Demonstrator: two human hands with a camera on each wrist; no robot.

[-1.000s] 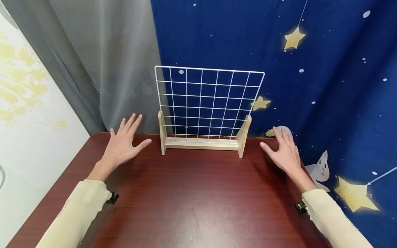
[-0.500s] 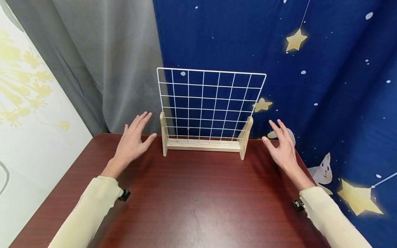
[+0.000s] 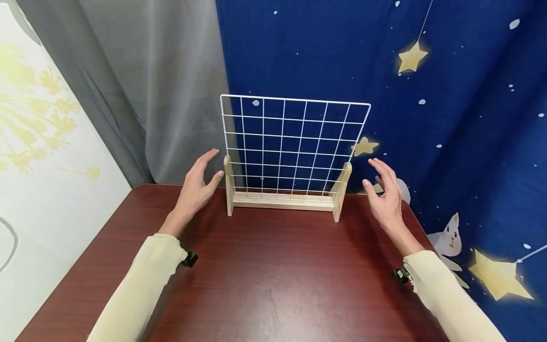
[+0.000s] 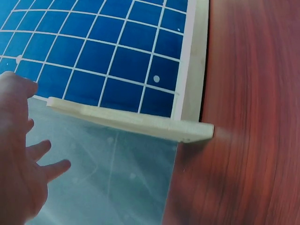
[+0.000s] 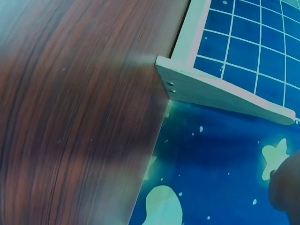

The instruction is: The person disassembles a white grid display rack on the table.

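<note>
A white wire grid panel (image 3: 295,101) stands upright in a pale wooden stand (image 3: 284,203) at the far side of the table. Just left of the stand's left post (image 3: 229,185), my left hand (image 3: 196,190) is raised with fingers extended and slightly bent, holding nothing. On the other side, my right hand (image 3: 386,197) hovers a little to the right of the right post (image 3: 342,192), fingers loosely bent and thumb apart. A gap shows between each hand and the posts in the head view. The right wrist view catches only a dark bit of the hand (image 5: 285,187) at its edge.
The dark red-brown wooden table (image 3: 273,275) spreads out in front of the stand. Behind it hang a grey curtain (image 3: 183,71) and a blue star-patterned curtain (image 3: 307,47). A white surface with yellow plant print (image 3: 38,118) lies to the left.
My left hand has moved right, closer to the left post, and its fingers have drawn together. The right hand has turned inward with its fingers bending more. The grid panel stays in place.
</note>
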